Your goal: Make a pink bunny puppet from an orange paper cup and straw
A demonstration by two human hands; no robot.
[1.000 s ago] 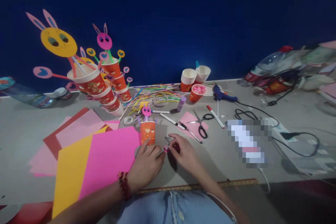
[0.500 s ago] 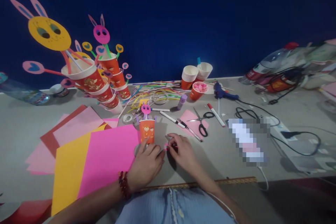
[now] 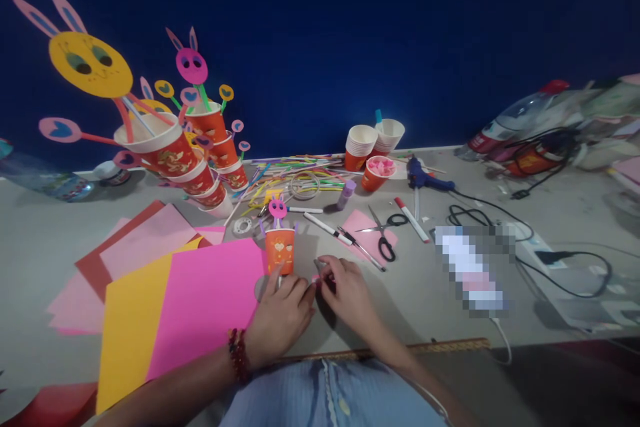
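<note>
Grey worktop (image 3: 450, 320), blue wall: left hand (image 3: 280, 313) and right hand (image 3: 347, 290) pinch small pink paper piece (image 3: 316, 278) between fingertips for close handling, at 5 o'clock of orange paper cup with pink rabbit head (image 3: 280, 250).

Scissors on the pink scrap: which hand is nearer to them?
Right. The right hand lies just below-left of the scissors; the left hand is farther left, by the orange cup.

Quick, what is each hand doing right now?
Left hand: fingers curled, pinching the small pink paper piece.
Right hand: closed, pinching the same piece.
</note>
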